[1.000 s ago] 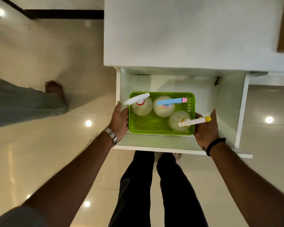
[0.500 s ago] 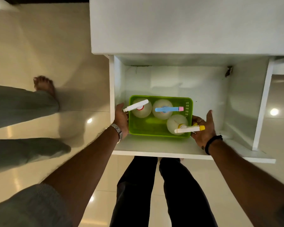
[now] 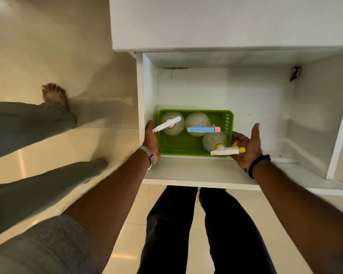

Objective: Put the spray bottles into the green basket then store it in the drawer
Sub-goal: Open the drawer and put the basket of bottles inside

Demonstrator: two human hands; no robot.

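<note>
The green basket rests on the floor of the open white drawer, in its front left corner. Three translucent spray bottles stand in it: one with a white nozzle at the left, one with a blue and pink nozzle in the middle, one with a white and yellow nozzle at the front right. My left hand is pressed on the basket's left wall, squeezed against the drawer side, fingers hidden. My right hand is beside the right rim, thumb spread wide, fingertips touching the rim.
The drawer's right half holds nothing, with a small dark fitting on its back wall. The white cabinet top overhangs the drawer's rear. Another person's grey-trousered legs and bare foot stand at the left. My own legs are below the drawer front.
The basket went down into the drawer and now sits on its floor. My right hand has loosened and spread its thumb away from the rim. The view has moved closer.
</note>
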